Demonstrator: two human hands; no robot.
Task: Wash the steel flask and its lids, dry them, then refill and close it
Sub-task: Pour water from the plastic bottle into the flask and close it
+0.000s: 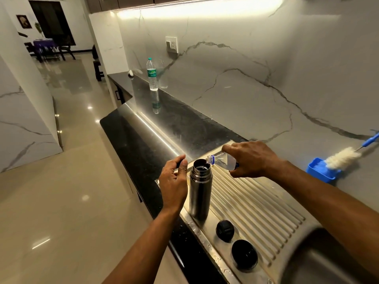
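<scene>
Flask (200, 193) upright on drainboard (256, 203), mouth up. Right hand (253, 158) grips small bottle (222, 161) near-horizontal, neck at flask mouth. Left hand (174, 183) beside flask, relaxed, holding nothing.

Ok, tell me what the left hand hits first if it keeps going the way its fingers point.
Its fingers point up past the flask; next looks like bare counter, though depth is unclear.

The dark steel flask (200, 193) stands upright and open on the ribbed drainboard (256, 203), its two black lids (225, 230) lying nearby.
</scene>
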